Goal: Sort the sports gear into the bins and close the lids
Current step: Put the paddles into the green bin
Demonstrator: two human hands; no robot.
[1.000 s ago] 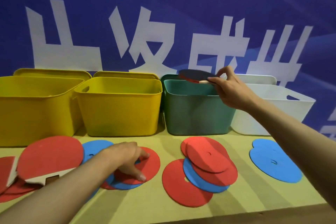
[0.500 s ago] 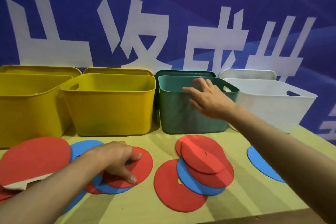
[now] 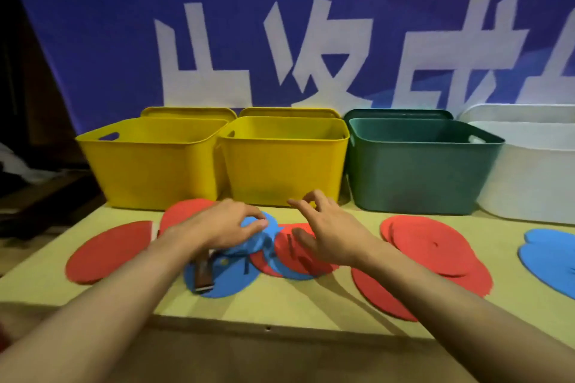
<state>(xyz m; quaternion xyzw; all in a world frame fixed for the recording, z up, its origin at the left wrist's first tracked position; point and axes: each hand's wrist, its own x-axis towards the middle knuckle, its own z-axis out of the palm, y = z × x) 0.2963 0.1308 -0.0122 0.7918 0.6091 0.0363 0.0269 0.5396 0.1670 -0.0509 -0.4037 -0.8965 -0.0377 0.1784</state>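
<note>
**Both hands over the disc pile**

Worktop (image 3: 311, 305) carries four open bins along its back edge: two yellow bins (image 3: 155, 165), a green bin (image 3: 417, 174), a white bin (image 3: 529, 183); red and blue discs (image 3: 435, 246) spread before them; left hand (image 3: 217, 224) pinches a blue disc (image 3: 258, 227); right hand (image 3: 323, 230) hovers, fingers loosely spread, holding nothing.

Left hand (image 3: 219, 227) pinches blue disc (image 3: 255, 236); right hand (image 3: 329, 230) hovers.
</note>
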